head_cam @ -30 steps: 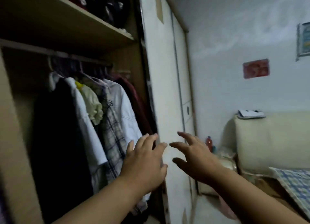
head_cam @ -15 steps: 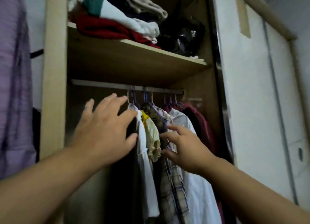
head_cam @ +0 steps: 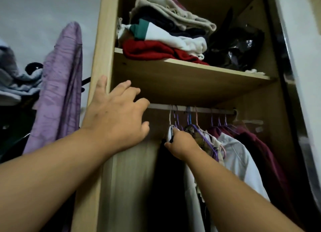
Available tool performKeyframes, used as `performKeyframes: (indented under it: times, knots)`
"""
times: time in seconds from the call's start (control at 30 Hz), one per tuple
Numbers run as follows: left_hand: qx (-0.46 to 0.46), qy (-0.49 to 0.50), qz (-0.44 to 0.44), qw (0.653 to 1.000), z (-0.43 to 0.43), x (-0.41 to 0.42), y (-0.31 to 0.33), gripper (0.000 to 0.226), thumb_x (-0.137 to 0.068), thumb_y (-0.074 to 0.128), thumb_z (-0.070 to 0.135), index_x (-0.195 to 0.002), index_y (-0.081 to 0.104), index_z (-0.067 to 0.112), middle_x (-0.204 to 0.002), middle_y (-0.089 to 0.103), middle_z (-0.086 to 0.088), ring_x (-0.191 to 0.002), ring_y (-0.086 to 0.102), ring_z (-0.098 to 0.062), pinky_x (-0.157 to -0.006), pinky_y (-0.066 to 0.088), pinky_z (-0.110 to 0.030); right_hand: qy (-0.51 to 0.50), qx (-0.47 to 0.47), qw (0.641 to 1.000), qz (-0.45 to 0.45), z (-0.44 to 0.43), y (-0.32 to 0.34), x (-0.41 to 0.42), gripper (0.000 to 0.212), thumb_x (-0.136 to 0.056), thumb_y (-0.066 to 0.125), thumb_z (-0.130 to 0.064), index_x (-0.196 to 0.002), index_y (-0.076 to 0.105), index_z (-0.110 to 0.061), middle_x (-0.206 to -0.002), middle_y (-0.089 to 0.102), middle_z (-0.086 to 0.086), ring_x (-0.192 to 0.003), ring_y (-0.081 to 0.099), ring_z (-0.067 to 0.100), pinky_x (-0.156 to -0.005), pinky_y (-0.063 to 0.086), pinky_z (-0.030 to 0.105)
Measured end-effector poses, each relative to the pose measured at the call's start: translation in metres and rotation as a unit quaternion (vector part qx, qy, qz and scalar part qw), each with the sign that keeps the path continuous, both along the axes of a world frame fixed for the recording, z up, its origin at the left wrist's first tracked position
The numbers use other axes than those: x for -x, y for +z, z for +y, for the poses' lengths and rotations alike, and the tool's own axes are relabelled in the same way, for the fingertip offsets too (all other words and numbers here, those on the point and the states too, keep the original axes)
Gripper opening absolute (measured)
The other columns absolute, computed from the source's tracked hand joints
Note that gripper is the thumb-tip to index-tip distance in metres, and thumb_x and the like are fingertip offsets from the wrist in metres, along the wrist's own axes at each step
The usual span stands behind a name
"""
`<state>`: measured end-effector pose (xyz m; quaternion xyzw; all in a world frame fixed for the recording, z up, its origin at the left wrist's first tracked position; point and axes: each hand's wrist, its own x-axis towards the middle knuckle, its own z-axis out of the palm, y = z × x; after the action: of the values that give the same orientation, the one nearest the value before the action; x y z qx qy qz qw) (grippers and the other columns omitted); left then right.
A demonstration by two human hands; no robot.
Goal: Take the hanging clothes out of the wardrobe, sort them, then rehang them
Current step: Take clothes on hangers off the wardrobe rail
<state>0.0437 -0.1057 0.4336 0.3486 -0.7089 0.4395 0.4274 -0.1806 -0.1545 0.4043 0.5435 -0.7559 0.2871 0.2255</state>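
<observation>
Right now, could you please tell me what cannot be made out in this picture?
Head view, right hand: its fingers lie between the hangers, so their grip is hidden.
Head view, hanging clothes: hems cut off by the bottom edge and the right forearm.
Head view, black garment: too dark to identify.

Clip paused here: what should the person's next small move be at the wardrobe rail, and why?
Probably lift the leftmost hanger's hook off the rail. The right hand grips the white garment at its neck, the hook sits over the rail, and the open left hand hovers beside it, holding nothing.
</observation>
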Motion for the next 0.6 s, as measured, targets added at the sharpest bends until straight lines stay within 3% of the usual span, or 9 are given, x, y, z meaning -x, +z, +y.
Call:
performKeyframes:
  times: [0.13,0.3,0.5,0.6]
  knots:
    - [0.007,0.002,-0.007,1.0,-0.003,-0.002,-0.003,0.056,-0.072,0.039,0.06,-0.114,0.064,0.034,-0.133,0.056,0.001,-0.134,0.041,-0.019,-0.107,0.004,-0.054,-0.064,0.007,0.998,-0.028,-0.03,0.013,0.006,0.041,-0.091,0.048,-0.009,-0.133,0.047,-0.006,-0.13,0.057,0.013,-0.12,0.054,0.029,-0.096,0.045,0.037]
    - [0.009,-0.022,0.0,1.0,-0.001,0.0,-0.002,0.056,-0.083,0.034,0.062,-0.13,0.048,0.037,-0.147,0.038,0.008,-0.143,0.02,-0.013,-0.112,-0.006,-0.054,-0.107,0.011,0.993,-0.057,-0.037,0.022,0.012,0.034,-0.092,0.042,-0.007,-0.125,0.054,-0.008,-0.127,0.058,0.013,-0.116,0.056,0.031,-0.091,0.046,0.039]
    - [0.007,-0.025,0.003,1.0,-0.001,-0.001,-0.002,0.057,-0.076,0.031,0.062,-0.118,0.06,0.036,-0.133,0.054,0.008,-0.135,0.036,-0.013,-0.107,-0.006,-0.053,-0.085,0.029,0.995,-0.042,-0.026,0.032,0.01,0.026,-0.09,0.045,-0.008,-0.113,0.057,-0.002,-0.115,0.063,0.018,-0.107,0.059,0.035,-0.085,0.046,0.037]
    - [-0.002,-0.022,-0.006,1.0,0.0,-0.001,-0.002,0.056,-0.08,0.03,0.062,-0.122,0.056,0.036,-0.136,0.05,0.008,-0.137,0.032,-0.013,-0.108,-0.007,-0.054,-0.074,0.029,0.996,-0.03,-0.023,0.04,0.008,0.023,-0.091,0.047,-0.01,-0.111,0.057,-0.002,-0.108,0.063,0.017,-0.1,0.06,0.034,-0.079,0.046,0.038]
